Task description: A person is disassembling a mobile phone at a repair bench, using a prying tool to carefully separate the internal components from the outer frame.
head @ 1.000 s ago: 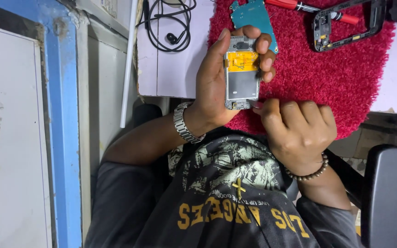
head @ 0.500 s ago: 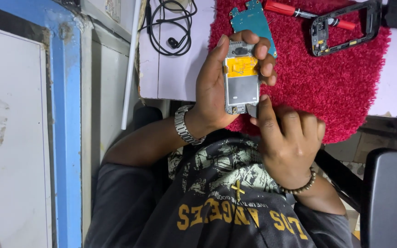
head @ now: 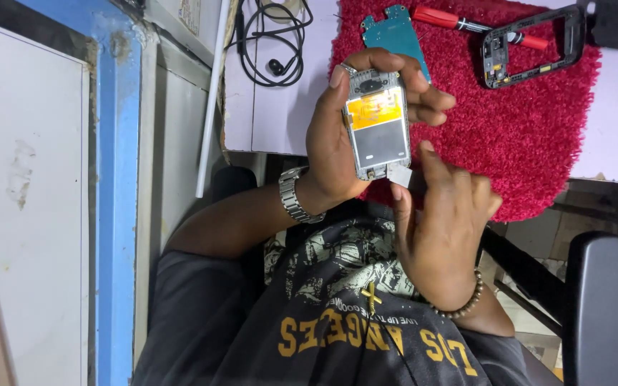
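Since half a second ago the right hand [head: 445,236] has uncurled, its thumb and forefinger pinching a small grey tab [head: 400,174] at the bottom edge of the opened phone [head: 377,123], which the left hand [head: 337,143] grips above the red mat [head: 538,121]

Both hands [head: 337,143] [head: 441,229] raised, fingers curled.

A grey phone frame [head: 377,125] with an orange-yellow panel, above a deep red shaggy mat [head: 531,121]; nearby, a teal circuit board [head: 400,32], red-handled screwdriver [head: 445,19], black phone bezel [head: 534,43], black earphone cable [head: 270,43], pale desk [head: 273,118], blue-painted post [head: 116,214].
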